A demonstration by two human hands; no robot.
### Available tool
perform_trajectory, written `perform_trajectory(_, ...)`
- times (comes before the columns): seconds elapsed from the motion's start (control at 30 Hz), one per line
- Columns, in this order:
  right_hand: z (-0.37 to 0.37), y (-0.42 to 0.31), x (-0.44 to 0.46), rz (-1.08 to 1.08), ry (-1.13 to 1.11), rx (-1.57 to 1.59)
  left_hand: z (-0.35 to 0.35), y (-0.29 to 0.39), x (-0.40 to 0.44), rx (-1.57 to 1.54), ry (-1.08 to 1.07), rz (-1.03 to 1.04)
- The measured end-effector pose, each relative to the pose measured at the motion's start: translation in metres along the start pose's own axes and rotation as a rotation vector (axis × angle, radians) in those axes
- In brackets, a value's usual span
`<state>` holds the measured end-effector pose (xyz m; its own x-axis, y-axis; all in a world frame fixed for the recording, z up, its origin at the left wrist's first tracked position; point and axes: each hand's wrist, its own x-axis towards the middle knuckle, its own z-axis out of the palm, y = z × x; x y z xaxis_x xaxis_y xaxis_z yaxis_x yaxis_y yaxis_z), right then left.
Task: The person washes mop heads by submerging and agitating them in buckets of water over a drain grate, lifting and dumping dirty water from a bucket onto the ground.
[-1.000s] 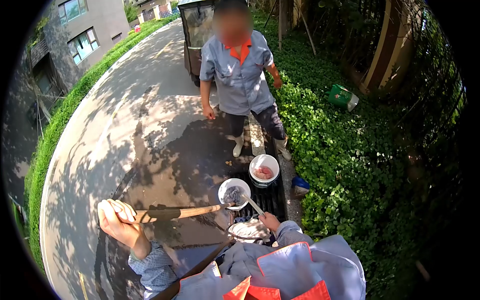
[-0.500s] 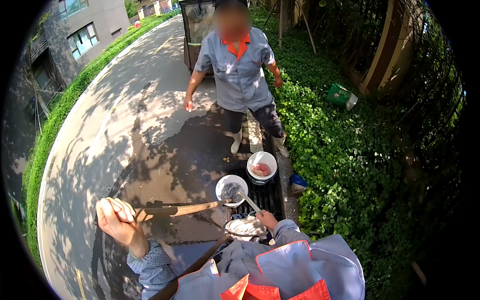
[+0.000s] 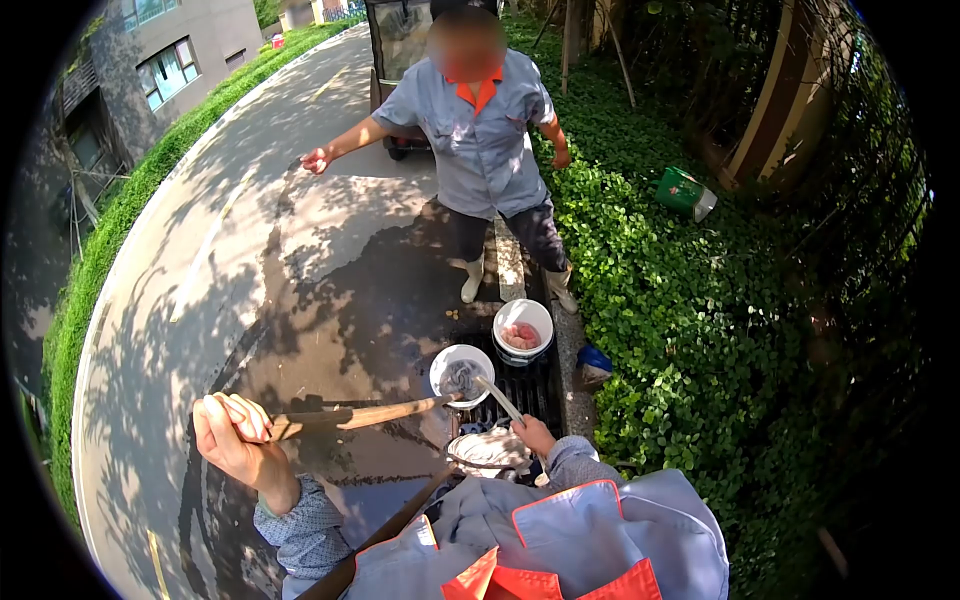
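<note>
The left hand (image 3: 235, 440) has its fingers bent closely around the thick end of a brown stick (image 3: 350, 417), and this stick goes across, almost level, until its narrow tip comes to the near rim of a white bucket (image 3: 461, 353). Whether the tip touches the rim or only passes over it, I cannot tell. The right hand (image 3: 533, 435), lower and closer to the body, holds a pale stick (image 3: 503, 401) with fingers closed; the stick leans over the same bucket, its upper end beside the grey cloth (image 3: 460, 376) inside. Just behind, to the right, stands a second bucket (image 3: 522, 310) – also white inside – with something pinkish in it. Under and around the two buckets is a dark grate (image 3: 536, 388), and near the right hand lies a whitish bundle (image 3: 492, 450). A blue thing (image 3: 594, 360) lies at the edge of the plants (image 3: 660, 310), next to the kerb (image 3: 578, 408). Beyond the buckets another person (image 3: 487, 150) in a grey shirt and pale boots (image 3: 472, 283) stands, one arm stretched out over the road (image 3: 330, 225) – apart from both sticks.
</note>
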<state>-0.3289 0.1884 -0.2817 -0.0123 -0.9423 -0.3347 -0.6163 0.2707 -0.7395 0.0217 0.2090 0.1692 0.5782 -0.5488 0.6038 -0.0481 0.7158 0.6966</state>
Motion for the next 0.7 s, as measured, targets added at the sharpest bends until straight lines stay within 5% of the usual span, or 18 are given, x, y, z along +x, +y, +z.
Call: perform_trajectory(0.7, 0.0046, -0.0032, -0.0011, -0.019, 0.014, 0.026, -0.0009, 0.002, 0.0001, 0.064, 0.026, 0.0)
